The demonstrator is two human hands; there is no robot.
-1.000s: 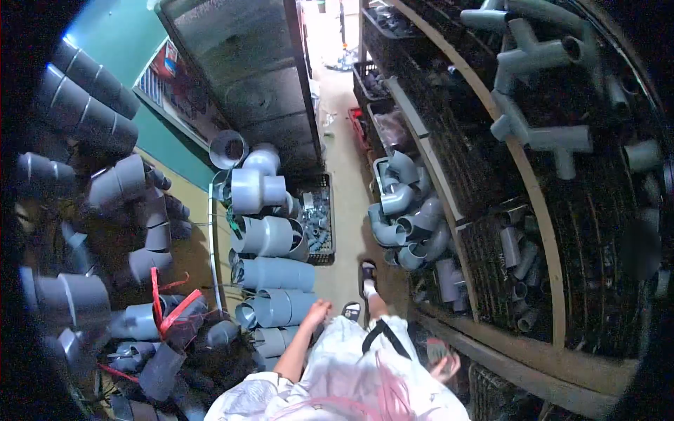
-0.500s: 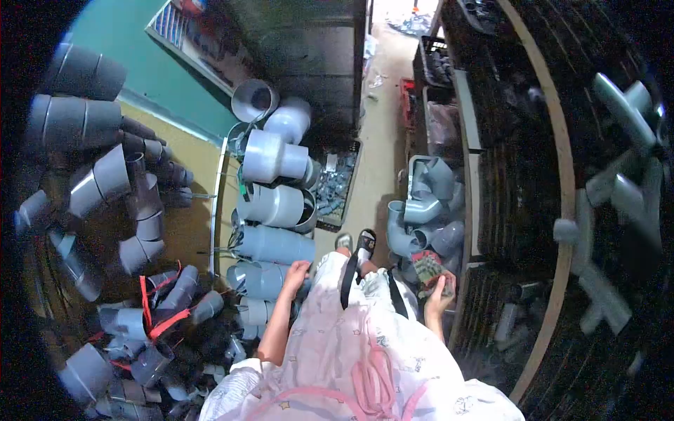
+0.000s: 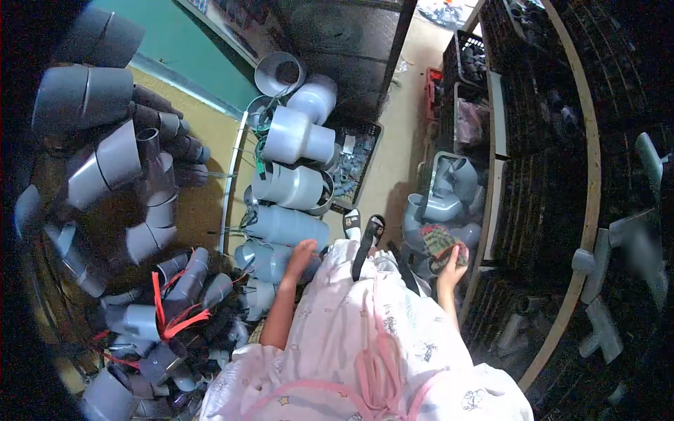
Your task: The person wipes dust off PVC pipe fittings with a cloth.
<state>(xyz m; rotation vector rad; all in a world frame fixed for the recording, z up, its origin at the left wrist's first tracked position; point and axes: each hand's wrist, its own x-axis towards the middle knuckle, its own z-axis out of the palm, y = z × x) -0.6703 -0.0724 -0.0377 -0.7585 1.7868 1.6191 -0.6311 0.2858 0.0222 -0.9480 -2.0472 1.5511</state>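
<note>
Here the left hand (image 3: 302, 254) lies on a big grey pipe coupling (image 3: 270, 261), low in the stack of couplings (image 3: 291, 186) along the floor's left edge — its fingers seem loose over it rather than clamped, though the view is small; the right hand (image 3: 453, 265) grips a flat patterned item (image 3: 439, 241), held up just in front of a tub of grey elbows (image 3: 439, 203); sandalled feet (image 3: 361, 228) stand between stack and tub; a black crate (image 3: 357, 165) sits beyond.
</note>
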